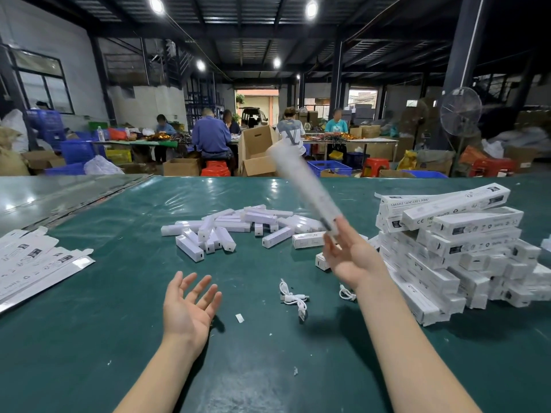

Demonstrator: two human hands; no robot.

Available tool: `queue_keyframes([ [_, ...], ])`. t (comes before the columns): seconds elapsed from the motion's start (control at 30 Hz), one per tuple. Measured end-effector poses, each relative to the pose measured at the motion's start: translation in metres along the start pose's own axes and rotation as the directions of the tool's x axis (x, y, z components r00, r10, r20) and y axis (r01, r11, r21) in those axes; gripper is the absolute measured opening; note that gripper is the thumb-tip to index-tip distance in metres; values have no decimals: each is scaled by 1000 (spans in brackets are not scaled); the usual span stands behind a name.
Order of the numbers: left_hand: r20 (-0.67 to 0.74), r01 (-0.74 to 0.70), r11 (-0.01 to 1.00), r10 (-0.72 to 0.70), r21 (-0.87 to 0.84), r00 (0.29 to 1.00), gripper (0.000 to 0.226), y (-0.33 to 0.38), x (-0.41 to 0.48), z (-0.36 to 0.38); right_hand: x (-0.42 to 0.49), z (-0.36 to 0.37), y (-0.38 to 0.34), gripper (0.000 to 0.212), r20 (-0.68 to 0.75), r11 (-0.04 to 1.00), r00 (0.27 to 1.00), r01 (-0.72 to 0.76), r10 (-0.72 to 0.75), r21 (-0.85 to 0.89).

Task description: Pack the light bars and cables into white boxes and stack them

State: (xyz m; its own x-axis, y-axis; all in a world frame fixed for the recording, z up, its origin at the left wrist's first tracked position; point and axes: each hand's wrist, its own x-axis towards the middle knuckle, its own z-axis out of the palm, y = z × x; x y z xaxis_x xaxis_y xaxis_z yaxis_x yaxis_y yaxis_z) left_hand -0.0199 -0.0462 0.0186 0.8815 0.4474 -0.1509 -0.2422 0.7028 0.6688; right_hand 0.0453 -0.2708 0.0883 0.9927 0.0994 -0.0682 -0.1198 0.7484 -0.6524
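1. One blurred white box (301,183), lower end at right hand (354,260) fingertips, slanting up beyond; gripped or loose, cannot tell.
2. Left hand (187,305) spread, palm up, holding nothing.
3. Cable (293,296) between hands; box stack (462,248) close right; bare green table (119,323) nearer.

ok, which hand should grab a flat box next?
Left. The left hand is open and empty, on the side where the flat boxes lie. The right hand holds the raised light bar.
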Motion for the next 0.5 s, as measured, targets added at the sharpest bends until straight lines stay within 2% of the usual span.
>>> queue_keyframes([
  [0.03, 10, 11, 1000, -11, -1, 1000, 27, 0, 1, 0, -1, 6, -5, 17, -10, 963, 1000, -3, 6, 268],
  [0.07, 18, 17, 1000, -17, 0, 1000, 27, 0, 2, 0, -3, 10, -12, 21, -8, 887, 1000, 9, -6, 461],
  [0.17, 35, 6, 1000, -7, 29, 999, 25, -2, 2, 0, -2, 17, -33, 17, -31, 664, 997, 69, -69, 745],
  [0.27, 50, -19, 998, 16, 62, 999, 24, -5, 3, 1, 2, 13, -54, 19, -108, 521, 991, 132, -76, 844],
  [0.5, 58, -22, 994, 16, 106, 998, 27, -5, 2, 2, 11, 12, -79, 14, -143, 535, 987, 157, -69, 830],
])
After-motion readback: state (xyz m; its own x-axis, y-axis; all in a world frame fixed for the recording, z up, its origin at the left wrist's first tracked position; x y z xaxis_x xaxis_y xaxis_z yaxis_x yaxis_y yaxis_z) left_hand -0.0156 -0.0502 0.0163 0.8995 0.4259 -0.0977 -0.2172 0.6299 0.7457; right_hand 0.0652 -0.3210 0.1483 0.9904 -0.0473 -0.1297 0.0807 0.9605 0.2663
